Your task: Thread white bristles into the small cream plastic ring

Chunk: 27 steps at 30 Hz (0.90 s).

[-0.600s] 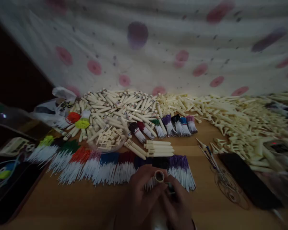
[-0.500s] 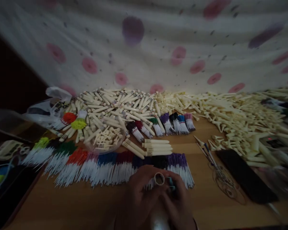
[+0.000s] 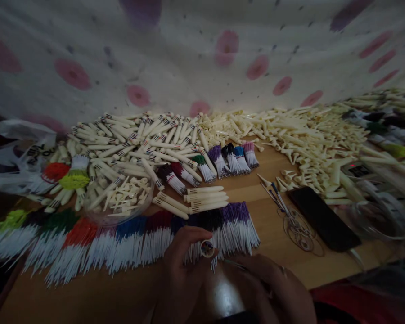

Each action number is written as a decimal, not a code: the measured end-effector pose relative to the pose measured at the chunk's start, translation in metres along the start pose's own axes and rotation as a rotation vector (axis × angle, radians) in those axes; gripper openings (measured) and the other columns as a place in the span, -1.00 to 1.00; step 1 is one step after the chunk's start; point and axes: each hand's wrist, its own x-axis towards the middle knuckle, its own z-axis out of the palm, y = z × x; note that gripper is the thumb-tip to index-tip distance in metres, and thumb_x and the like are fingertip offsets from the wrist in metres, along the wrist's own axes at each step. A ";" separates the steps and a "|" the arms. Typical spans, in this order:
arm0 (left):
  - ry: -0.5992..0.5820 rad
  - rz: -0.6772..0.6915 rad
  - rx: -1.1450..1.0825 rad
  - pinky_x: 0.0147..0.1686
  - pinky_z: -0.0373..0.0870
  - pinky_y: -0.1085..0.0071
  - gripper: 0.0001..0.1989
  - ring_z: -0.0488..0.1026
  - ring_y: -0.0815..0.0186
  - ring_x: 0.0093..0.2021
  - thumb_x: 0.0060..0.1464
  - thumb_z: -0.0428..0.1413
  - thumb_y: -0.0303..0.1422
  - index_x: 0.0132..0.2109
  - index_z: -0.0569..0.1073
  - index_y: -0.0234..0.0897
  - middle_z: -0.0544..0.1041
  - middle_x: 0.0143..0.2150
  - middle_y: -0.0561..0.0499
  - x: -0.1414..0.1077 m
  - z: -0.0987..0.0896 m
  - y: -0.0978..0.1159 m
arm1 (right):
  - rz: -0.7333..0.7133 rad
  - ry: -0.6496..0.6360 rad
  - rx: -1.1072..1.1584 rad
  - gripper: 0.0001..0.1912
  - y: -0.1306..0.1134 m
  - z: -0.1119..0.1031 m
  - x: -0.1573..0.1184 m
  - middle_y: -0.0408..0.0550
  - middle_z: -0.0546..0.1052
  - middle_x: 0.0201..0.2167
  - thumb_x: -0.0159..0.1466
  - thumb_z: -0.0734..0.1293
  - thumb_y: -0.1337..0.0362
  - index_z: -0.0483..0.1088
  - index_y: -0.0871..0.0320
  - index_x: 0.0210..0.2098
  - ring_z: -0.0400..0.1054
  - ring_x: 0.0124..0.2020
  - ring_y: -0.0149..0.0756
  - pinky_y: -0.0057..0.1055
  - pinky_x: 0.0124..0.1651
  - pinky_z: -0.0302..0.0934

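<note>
My left hand (image 3: 184, 270) is closed round a cream tube (image 3: 207, 248), whose round open end faces up and shows small coloured bits inside. My right hand (image 3: 273, 283) is just right of it, fingers bent round a thin dark item (image 3: 235, 264) that is too dim to identify. White tips of thin sticks show between the hands. Behind them lies a row of thin white refills with coloured ends, among them purple (image 3: 238, 225), blue (image 3: 131, 238) and orange (image 3: 79, 243). Several cream pen barrels (image 3: 207, 198) lie beyond the row.
A clear bowl (image 3: 148, 204) of small cream parts stands at left. Piles of barrels (image 3: 155, 135) and cone tips (image 3: 317, 135) lie along the patterned cloth. A black phone (image 3: 324, 218), a tangled cord (image 3: 299, 231) and a small device (image 3: 357, 168) are at right.
The view has shifted right. My right hand has moved away from the tube, which stays in my left hand. Coloured bits now show in the tube's opening, which looked hollow before.
</note>
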 end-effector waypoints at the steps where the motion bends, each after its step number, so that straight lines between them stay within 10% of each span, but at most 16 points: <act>1: -0.012 -0.003 0.004 -0.10 0.49 0.61 -0.73 0.58 0.45 -0.16 0.08 0.28 -0.53 -0.16 0.60 -0.01 0.63 -0.19 0.19 -0.001 0.000 -0.001 | -0.027 -0.042 -0.008 -0.86 -0.004 -0.004 0.004 -0.16 0.67 -0.35 0.49 0.22 0.29 0.42 0.01 -0.09 0.58 -0.41 -0.39 -0.57 -0.36 0.37; 27: -0.153 0.146 0.174 -0.11 0.52 0.57 -0.86 0.58 0.40 -0.14 0.25 0.23 -0.37 -0.06 0.60 -0.09 0.61 -0.15 0.07 0.004 -0.004 0.003 | -0.086 -0.169 -0.073 -0.81 0.000 -0.002 0.023 -0.17 0.64 -0.43 0.39 0.21 0.46 0.40 0.11 -0.10 0.55 -0.49 -0.35 -0.47 -0.46 0.36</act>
